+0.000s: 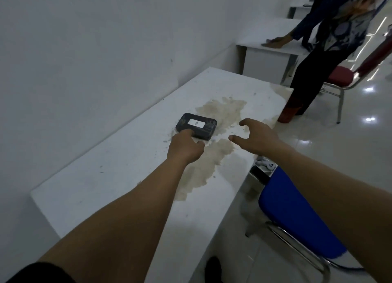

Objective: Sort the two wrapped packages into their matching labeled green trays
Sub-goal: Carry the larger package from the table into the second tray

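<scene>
Package marked B sits on the counter; left hand only touches its near edge with fingertips, right hand spread and empty. Weak pinch could slip, no trays visible.

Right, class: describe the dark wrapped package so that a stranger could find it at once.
Start at the long white table against the wall and follow the beige stain across its top. At the stain's left edge lies a dark rectangular wrapped package, the left hand touching its near edge. Its white label reads B.
</scene>
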